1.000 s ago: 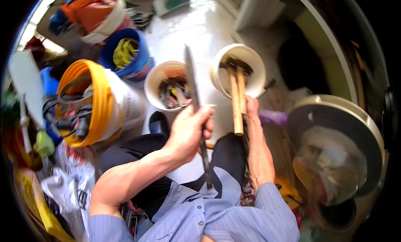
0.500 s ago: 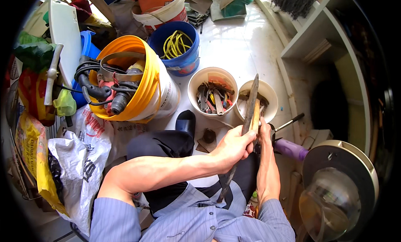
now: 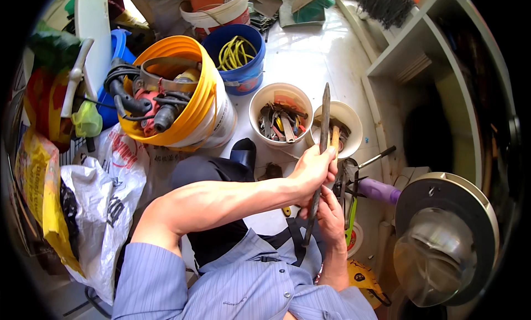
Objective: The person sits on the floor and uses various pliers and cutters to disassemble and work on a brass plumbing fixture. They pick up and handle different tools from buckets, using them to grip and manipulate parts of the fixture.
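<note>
My left hand (image 3: 314, 168) is closed around a long, dark, pointed metal bar (image 3: 326, 115), which slants upright in front of me. Lower down, behind the bar, my right hand (image 3: 330, 220) has curled fingers close to the bar's lower length; what they grip is hidden. A wooden handle (image 3: 336, 138) shows just beyond my left hand, in a cream bucket (image 3: 354, 115) with tools. Left of it stands another cream bucket (image 3: 255, 113) full of assorted hand tools. By my right hand lie a green-handled tool (image 3: 350, 218) and a purple cylinder (image 3: 379, 190).
A yellow bucket (image 3: 215, 99) of power tools, a blue bucket (image 3: 240, 79) with yellow cord and plastic bags (image 3: 105, 204) crowd the left. A grey shelf unit (image 3: 464, 99) and a round fan-like appliance (image 3: 445, 237) stand right. A dustpan (image 3: 301, 19) sits at the back.
My right hand has come down and back from the wooden handles at the bucket to the bar's lower part. My left hand still holds the bar, moved rightward since a second ago.
</note>
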### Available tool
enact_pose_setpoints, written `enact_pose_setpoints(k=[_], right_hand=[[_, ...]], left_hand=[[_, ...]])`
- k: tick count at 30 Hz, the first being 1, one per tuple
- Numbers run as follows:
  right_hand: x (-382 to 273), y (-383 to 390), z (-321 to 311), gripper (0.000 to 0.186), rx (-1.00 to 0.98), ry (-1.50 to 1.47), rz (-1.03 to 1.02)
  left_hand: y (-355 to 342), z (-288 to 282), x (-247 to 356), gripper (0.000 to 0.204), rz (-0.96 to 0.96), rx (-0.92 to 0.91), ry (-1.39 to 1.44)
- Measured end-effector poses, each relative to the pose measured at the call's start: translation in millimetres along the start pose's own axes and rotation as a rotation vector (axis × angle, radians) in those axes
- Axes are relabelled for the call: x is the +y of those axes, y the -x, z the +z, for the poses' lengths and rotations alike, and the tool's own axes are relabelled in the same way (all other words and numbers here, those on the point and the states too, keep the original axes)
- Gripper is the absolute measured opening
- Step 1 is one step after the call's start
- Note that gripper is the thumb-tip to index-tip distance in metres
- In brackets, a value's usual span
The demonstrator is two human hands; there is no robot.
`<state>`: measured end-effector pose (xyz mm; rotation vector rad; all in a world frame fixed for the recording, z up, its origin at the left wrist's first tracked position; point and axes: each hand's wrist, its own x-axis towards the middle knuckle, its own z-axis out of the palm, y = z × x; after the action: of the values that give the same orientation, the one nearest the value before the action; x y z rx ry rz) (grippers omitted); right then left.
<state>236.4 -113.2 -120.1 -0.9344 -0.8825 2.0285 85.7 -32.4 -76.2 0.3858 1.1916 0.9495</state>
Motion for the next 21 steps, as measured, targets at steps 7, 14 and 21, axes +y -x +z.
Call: enact_pose_setpoints(k=[7, 14, 21], right_hand=[[6.8, 3.2, -2.3, 0.023, 0.284, 0.084, -0.125], [8.2, -24.1, -75.6, 0.016, 0.452, 0.334, 0.074], [2.8, -88.9, -111.8, 0.016, 0.427, 0.419, 0.282]], left_hand=[[-10.4, 6.9, 12.5, 0.04, 0.253, -0.182, -1.002], [23.9, -18.5, -28.8, 0.015, 0.968, -0.674, -1.9], [34.6, -12.4, -18.3, 0.014, 0.92, -0.668, -2.018]])
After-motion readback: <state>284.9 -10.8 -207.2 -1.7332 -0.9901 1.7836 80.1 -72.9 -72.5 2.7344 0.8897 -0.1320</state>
